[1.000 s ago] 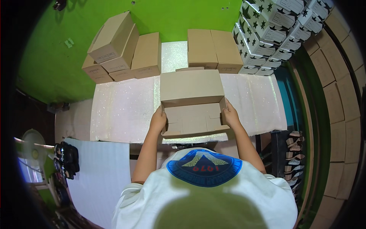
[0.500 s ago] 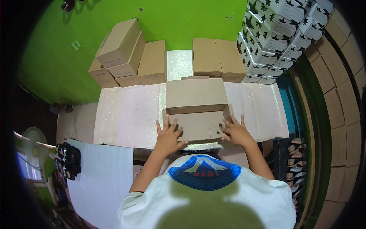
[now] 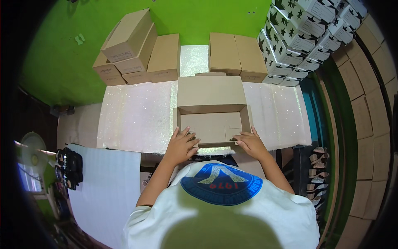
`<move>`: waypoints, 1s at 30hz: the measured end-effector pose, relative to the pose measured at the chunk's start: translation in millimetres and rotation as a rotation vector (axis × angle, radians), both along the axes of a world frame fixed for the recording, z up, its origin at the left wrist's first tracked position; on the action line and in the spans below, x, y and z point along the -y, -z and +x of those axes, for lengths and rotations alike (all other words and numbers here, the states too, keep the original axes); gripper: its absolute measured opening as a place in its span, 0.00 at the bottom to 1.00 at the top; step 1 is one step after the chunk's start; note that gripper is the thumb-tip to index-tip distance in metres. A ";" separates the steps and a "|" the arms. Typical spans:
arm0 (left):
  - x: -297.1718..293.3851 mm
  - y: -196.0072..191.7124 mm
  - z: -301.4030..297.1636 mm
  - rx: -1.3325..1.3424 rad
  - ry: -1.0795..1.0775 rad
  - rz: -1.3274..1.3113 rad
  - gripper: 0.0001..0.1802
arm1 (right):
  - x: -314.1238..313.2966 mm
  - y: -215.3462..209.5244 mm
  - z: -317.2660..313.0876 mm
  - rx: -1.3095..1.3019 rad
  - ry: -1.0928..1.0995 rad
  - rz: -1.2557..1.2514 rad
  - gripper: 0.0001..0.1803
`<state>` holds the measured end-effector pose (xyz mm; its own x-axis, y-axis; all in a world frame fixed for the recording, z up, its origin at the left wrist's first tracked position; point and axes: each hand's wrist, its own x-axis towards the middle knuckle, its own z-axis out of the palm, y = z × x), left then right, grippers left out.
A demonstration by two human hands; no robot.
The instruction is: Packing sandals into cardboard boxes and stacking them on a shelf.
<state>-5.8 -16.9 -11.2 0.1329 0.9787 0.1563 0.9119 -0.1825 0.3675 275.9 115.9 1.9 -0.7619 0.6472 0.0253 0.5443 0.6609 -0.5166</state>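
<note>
An open brown cardboard box (image 3: 209, 120) lies in front of me on the sparkly white table covering (image 3: 134, 114). Its lid flap (image 3: 211, 91) is folded back on the far side, and I see nothing inside it. At the box's near left corner my left hand (image 3: 178, 146) is closed over the edge, fingers bent toward the inside. My right hand (image 3: 251, 143) grips the near right corner in the same way. Both hands partly hide the near wall and its corners.
Closed brown boxes (image 3: 163, 58) are piled at the back left; two more (image 3: 226, 54) stand back right. Star-patterned white boxes (image 3: 290, 41) rise in a tall stack beside them. A white surface (image 3: 107, 182) is at left, and shoes (image 3: 317, 170) line the right side.
My fingers, spread over the box before, have come together on its near corners. My view has shifted slightly, so the whole scene sits higher in the picture.
</note>
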 end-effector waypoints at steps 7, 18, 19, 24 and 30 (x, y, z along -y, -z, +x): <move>-3.4 3.6 2.7 0.001 -0.040 -0.006 0.12 | -0.3 19.5 0.4 -0.033 0.030 0.062 0.09; -5.1 17.2 2.2 0.021 -0.080 0.106 0.08 | -1.7 26.1 -1.1 -0.006 0.057 0.186 0.09; -4.3 15.1 1.3 0.020 -0.060 0.094 0.08 | -2.2 23.4 -0.8 -0.003 0.058 0.183 0.09; -3.2 11.7 -9.5 0.006 0.018 0.029 0.09 | -10.8 14.5 6.0 0.056 -0.051 0.059 0.11; -0.9 7.7 -14.8 0.062 -0.018 0.086 0.09 | -13.9 19.5 10.4 0.035 -0.078 0.178 0.10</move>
